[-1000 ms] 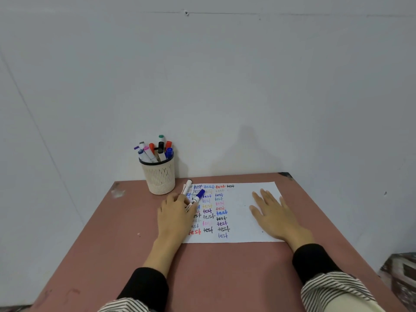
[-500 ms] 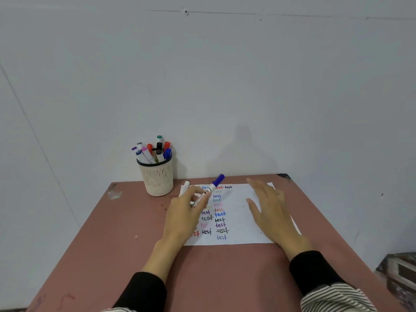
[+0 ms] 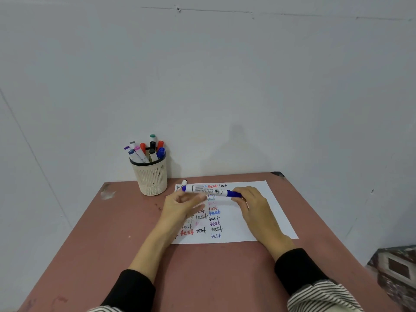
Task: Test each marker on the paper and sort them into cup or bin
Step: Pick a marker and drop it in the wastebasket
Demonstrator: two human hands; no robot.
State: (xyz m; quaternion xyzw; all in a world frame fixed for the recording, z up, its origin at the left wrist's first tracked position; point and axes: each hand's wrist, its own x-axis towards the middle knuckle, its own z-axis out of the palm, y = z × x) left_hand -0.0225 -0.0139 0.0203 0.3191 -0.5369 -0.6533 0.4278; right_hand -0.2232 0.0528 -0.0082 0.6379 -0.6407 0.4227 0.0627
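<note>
Swung level, the cylindrical blue-capped marker [image 3: 211, 191] now spans both hands' fingers [image 3: 238, 194].

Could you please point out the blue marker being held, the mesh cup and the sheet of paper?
blue marker [image 3: 208, 190]: head view, middle of its white barrel.
mesh cup [image 3: 151, 178]: head view, front of its wall.
sheet of paper [image 3: 273, 216]: head view, bare right part.

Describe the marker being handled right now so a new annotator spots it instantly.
Start at the pink table and the white paper covered in "test" words. Over the paper's far edge, the blue marker lies crosswise between the left hand and the right hand, which grips its blue cap. Unlike the markers upright in the mesh cup, it is horizontal and held.
</note>
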